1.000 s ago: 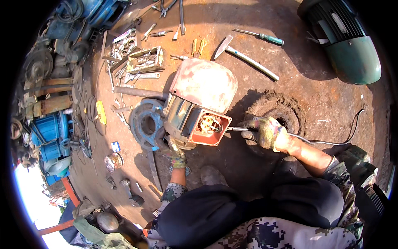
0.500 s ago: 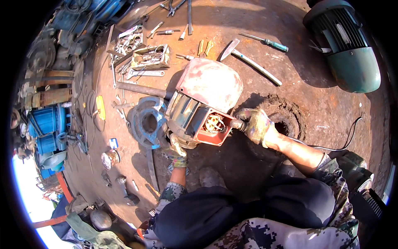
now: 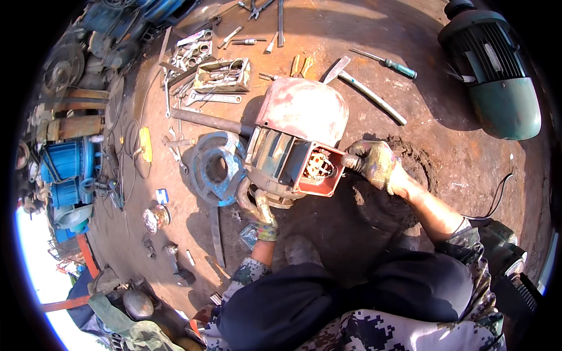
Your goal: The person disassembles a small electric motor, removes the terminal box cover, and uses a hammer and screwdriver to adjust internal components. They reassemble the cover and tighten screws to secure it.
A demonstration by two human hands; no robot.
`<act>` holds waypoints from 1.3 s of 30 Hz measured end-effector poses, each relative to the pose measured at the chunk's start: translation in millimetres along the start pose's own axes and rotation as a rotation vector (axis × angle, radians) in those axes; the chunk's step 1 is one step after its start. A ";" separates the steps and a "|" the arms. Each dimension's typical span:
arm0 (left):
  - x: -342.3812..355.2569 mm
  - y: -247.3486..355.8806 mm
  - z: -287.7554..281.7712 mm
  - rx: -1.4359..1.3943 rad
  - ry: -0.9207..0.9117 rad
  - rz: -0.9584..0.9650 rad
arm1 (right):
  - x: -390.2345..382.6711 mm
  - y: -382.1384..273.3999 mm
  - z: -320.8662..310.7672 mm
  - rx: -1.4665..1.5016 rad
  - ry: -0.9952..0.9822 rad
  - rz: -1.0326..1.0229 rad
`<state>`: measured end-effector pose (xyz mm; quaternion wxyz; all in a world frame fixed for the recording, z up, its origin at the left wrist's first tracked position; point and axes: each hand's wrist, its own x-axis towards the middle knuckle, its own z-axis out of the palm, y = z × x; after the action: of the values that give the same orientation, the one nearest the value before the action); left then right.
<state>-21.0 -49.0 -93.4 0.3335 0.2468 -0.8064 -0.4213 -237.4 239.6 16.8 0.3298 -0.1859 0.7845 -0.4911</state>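
A partly dismantled motor (image 3: pixel 275 155) lies in the middle, with a pinkish cowl (image 3: pixel 304 108) and an open red terminal box (image 3: pixel 319 169) showing wiring. My left hand (image 3: pixel 257 213), in a stained glove, grips the motor's lower end beside a blue ring-shaped casting (image 3: pixel 211 175). My gloved right hand (image 3: pixel 374 164) is closed at the box's right side; what its fingers hold is hidden. A dark cable (image 3: pixel 497 193) lies to its right. A dirty ring-shaped part (image 3: pixel 413 169) sits partly behind that hand.
A hammer (image 3: pixel 369 93), screwdriver (image 3: pixel 398 65), wrenches and a socket box (image 3: pixel 222 75) lie above. A green motor (image 3: pixel 503 108) is at upper right. Several blue machines (image 3: pixel 67 172) are piled at left; a can (image 3: pixel 155 219) is lower left.
The motor and both hands have shifted slightly right and up in view, along with some scene shift. The silver piece earlier seen between right hand and box is now hidden.
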 end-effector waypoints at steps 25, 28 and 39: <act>-44.5 2.3 -36.0 -0.196 0.112 -0.451 | -24.1 24.7 -19.8 -0.070 0.150 0.151; -40.0 20.9 -49.2 -0.156 0.078 -0.484 | -22.4 41.5 -2.8 -0.040 0.215 -0.013; -40.4 39.7 -43.2 0.002 -0.002 -0.472 | -32.4 44.8 -17.1 -0.072 0.113 -0.061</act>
<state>33.2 -23.1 -55.0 0.2249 0.4284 -0.7271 -0.4870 -224.8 290.8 -7.3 0.2630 -0.1935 0.8130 -0.4822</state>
